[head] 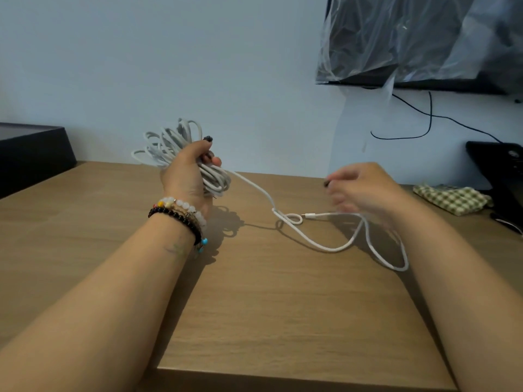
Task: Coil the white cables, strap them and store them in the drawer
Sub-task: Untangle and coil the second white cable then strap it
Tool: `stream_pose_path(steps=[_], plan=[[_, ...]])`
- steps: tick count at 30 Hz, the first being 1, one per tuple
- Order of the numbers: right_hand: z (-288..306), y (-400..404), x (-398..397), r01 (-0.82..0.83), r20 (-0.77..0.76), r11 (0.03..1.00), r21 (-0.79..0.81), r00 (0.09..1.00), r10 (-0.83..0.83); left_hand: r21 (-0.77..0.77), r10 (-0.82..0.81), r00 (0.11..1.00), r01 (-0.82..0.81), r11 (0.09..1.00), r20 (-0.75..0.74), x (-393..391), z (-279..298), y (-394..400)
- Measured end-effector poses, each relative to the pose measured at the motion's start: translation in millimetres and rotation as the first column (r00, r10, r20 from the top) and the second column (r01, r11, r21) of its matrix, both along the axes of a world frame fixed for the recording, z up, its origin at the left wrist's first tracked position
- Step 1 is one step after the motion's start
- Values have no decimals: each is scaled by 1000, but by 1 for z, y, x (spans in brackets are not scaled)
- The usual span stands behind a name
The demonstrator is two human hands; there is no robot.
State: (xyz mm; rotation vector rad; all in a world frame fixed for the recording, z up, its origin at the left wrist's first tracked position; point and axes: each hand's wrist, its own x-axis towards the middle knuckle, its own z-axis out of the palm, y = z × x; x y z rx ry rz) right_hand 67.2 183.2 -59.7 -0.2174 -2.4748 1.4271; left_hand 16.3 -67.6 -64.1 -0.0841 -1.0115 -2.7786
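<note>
My left hand grips a thick coil of white cable, held upright above the wooden table; loops stick out above and below the fist. From the coil a loose tail of white cable runs down to the right across the table, makes a small loop and ends in a plug. My right hand hovers over that tail, blurred, fingers loosely curled. Whether it holds the cable cannot be told.
A dark box sits at the table's left back edge. A checked cloth and a black device lie at the right back. A plastic-covered screen hangs on the wall, with a black wire below it.
</note>
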Motion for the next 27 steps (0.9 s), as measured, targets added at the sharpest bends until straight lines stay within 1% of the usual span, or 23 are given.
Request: stream_pose_path(steps=[1, 2, 3, 4, 5, 6, 8, 9, 10, 12, 13, 14, 16, 17, 19, 21, 23, 24, 25, 27], plan=[[0, 2, -3, 161, -164, 980, 119, 976, -140, -8, -13, 1000, 13, 1000, -14, 1, 0, 1], [2, 0, -3, 228, -276, 959, 170, 945, -175, -22, -28, 999, 28, 999, -28, 2, 1, 2], [3, -6, -1, 168, -319, 978, 120, 940, -123, -37, -45, 998, 44, 998, -43, 4, 2, 3], [4, -16, 3, 18, -307, 1000, 17, 952, -12, -47, -64, 996, 62, 997, -58, 5, 3, 4], [1, -27, 7, -150, -266, 987, -60, 955, 129, -51, -87, 994, 84, 995, -72, 7, 3, 5], [-2, -39, 10, -279, -200, 958, -59, 944, 263, -48, -114, 990, 111, 993, -85, 8, 4, 6], [-10, -54, 13, -449, 3, 885, 120, 892, 452, -32, -172, 980, 170, 985, -103, 11, 6, 8], [-14, -58, 12, -500, 95, 843, 196, 866, 492, -25, -194, 975, 192, 981, -110, 12, 6, 8], [-16, -62, 12, -529, 151, 818, 224, 848, 508, -17, -211, 970, 211, 977, -116, 13, 7, 8], [-19, -66, 11, -534, 161, 819, 210, 845, 510, 9, -243, 962, 247, 969, -126, 15, 9, 7], [-20, -68, 9, -509, 137, 833, 216, 861, 490, 27, -257, 957, 262, 965, -133, 16, 9, 7], [-22, -70, 6, -464, 90, 848, 257, 885, 457, 38, -265, 954, 272, 962, -138, 17, 10, 7], [-25, -69, 0, -331, -26, 868, 370, 931, 365, 17, -271, 952, 277, 961, -144, 19, 10, 8], [-24, -66, -2, -259, -78, 878, 402, 946, 315, -1, -274, 950, 277, 961, -152, 20, 11, 8], [-21, -57, -4, -148, -153, 891, 429, 960, 233, -30, -274, 946, 273, 962, -173, 22, 12, 7], [-18, -48, -6, -65, -213, 876, 479, 959, 188, -66, -270, 945, 262, 963, -184, 23, 13, 6], [-17, -43, -8, 27, -306, 839, 544, 937, 168, -87, -261, 947, 249, 965, -190, 24, 13, 5], [-16, -40, -9, 103, -384, 827, 553, 912, 143, -84, -256, 947, 244, 966, -194, 24, 13, 6], [-15, -37, -11, 192, -474, 821, 538, 874, 106, -81, -254, 946, 243, 967, -199, 25, 13, 6], [-10, -29, -10, 353, -630, 824, 443, 776, 6, -88, -259, 944, 246, 965, -206, 26, 14, 8]])
